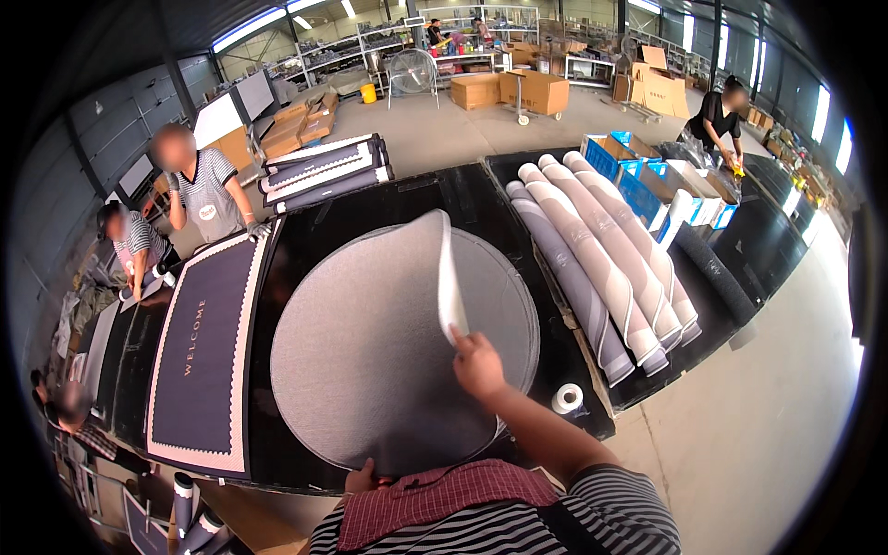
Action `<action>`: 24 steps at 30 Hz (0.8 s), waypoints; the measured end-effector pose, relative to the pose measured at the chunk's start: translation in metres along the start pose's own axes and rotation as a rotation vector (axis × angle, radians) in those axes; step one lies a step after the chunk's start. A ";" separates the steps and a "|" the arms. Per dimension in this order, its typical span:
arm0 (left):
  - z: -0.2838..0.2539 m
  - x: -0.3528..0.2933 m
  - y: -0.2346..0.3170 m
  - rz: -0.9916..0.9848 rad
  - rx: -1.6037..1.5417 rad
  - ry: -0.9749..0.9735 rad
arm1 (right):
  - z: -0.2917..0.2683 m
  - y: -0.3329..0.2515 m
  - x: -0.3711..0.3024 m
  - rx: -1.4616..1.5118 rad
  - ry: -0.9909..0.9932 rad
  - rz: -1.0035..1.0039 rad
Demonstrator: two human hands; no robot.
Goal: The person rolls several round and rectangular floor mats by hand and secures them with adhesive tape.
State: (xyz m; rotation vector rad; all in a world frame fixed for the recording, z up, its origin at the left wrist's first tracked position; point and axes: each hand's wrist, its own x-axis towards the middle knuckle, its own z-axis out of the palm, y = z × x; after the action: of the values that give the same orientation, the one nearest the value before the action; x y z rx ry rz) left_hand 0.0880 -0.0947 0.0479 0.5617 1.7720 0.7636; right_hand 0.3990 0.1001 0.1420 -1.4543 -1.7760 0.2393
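A grey round mat (361,342) lies on the black table in front of me, over another round mat (504,305) whose rim shows at the right. The top mat's right side is lifted and curled back, showing a pale strip. My right hand (479,367) is closed on the lower end of this raised edge. At the near edge, my left hand (362,477) is closed on the mat's border, its fingers partly hidden. Just right of the mats, a white roll (567,399) sits on the table.
A dark rectangular mat (205,347) with a pale scalloped border lies left. Several rolled mats (606,264) lie right, before blue and white boxes (638,185). More mats (324,171) are stacked at the back. Co-workers stand left (203,190) and far right (717,120).
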 end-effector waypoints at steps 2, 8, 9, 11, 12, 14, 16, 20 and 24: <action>-0.006 0.010 -0.014 -0.025 -0.093 -0.074 | -0.002 0.041 0.014 -0.058 -0.004 0.168; -0.001 0.079 -0.073 -0.189 -0.314 -0.233 | 0.002 0.198 0.002 -0.126 -0.095 0.644; 0.006 0.061 -0.063 -0.116 -0.327 -0.155 | 0.002 0.200 -0.002 -0.072 -0.092 0.690; 0.006 0.069 -0.075 -0.087 -0.348 -0.230 | 0.005 0.202 -0.007 -0.042 -0.081 0.758; 0.007 0.068 -0.070 -0.067 -0.353 -0.271 | 0.009 0.202 -0.006 -0.063 -0.069 0.780; 0.004 0.062 -0.060 -0.087 -0.355 -0.281 | 0.012 0.203 -0.004 -0.092 0.007 0.804; -0.005 0.046 -0.053 -0.089 -0.149 -0.308 | 0.020 0.188 -0.012 -0.107 0.083 0.789; -0.013 0.003 -0.007 0.219 0.567 -0.379 | 0.011 0.160 -0.080 0.195 -0.016 0.799; 0.004 0.002 0.010 0.882 0.884 -0.292 | -0.022 0.048 -0.146 1.140 -0.193 1.221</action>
State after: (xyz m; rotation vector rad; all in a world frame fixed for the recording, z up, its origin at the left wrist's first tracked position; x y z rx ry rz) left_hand 0.0915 -0.0855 0.0524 2.0154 1.4811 0.3679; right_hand 0.4505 -0.0217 0.0598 -1.3663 -0.3565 1.6987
